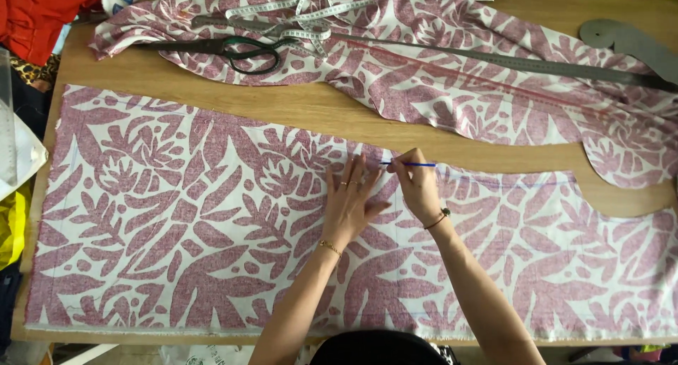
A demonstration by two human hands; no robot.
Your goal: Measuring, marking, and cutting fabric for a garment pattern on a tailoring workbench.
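Observation:
A large piece of white fabric with a dark pink leaf print lies flat across the near half of the wooden table. My left hand presses flat on it near its upper edge, fingers spread. Just to the right, my right hand pinches a thin blue pen, its tip on the fabric close to my left fingertips. Faint blue lines run along the fabric's upper edge to the right.
A second piece of the same print lies at the back, under black-handled scissors, a white tape measure and a long metal ruler. A grey curve ruler lies far right. Red and yellow cloths sit off the left edge.

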